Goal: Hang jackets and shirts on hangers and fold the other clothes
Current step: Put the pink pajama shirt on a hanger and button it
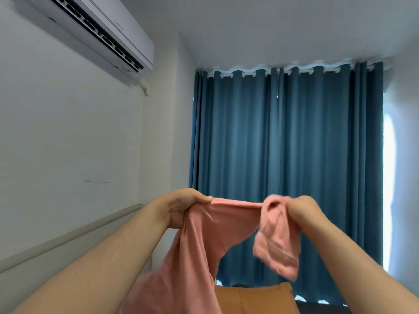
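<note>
Both arms raised in front of the camera, pink garment (195, 245) held up in the air between them; nothing under it carries it, it hangs free in front of the blue curtain (283, 137).

Left hand (183, 207): fingers curled tight round the garment's upper edge, thumb on top, cloth bunched in the fist; from here the main body of the fabric drops down and leftward toward the lower edge of the view, partly behind the left forearm.

Right hand (303, 209): fingers curled and pinching a gathered wad of the same cloth; a loop of fabric stands up just beside the knuckles, and a short flap hangs below the hand, its lower hem blurred; cannot tell which part of the garment this is.

Between the two hands the top edge runs taut and almost level; below it the cloth curves away, leaving an open arch through which the curtain shows.

Surroundings: white wall on the left with an air conditioner (95, 30) mounted high; a pale padded headboard edge (74, 234) along the lower left wall; an orange-brown cushion (256, 299) at the bottom centre, just below the hanging cloth; bright daylight at the curtain's right side.
</note>
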Demonstrator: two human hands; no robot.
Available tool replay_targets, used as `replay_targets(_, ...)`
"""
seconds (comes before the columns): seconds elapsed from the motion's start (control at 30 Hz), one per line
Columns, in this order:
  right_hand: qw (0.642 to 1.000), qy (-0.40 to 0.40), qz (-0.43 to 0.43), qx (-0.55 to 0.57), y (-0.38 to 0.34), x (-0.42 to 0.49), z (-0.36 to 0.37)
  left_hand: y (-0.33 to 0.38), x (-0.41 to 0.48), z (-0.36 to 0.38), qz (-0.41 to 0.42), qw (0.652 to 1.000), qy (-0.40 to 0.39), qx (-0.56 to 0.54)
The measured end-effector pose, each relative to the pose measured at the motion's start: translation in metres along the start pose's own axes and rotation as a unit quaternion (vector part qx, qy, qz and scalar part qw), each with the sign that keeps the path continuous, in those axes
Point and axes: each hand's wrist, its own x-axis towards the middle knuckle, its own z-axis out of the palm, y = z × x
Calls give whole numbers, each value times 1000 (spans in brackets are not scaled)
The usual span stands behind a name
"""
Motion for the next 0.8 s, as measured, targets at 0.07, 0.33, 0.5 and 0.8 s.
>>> replay_targets(0.07, 961, 45, -117, -247, 15, -15, 10, 6, -1, 4, 36, 999, 2, -9)
replay_targets(0.33, 929, -235, -206, 196, -15, -92, 65, 24, -3, 28, 149, 966, -160, 136)
replay_targets(0.5, 917, -208, -197, 278, -27, -78, 55, -25, -2, 6, 126, 966, -73, 215)
replay_targets(0.8, 975, -81, -121, 171, -5, -39, 31, -86, -7, -19, 96, 958, -40, 267)
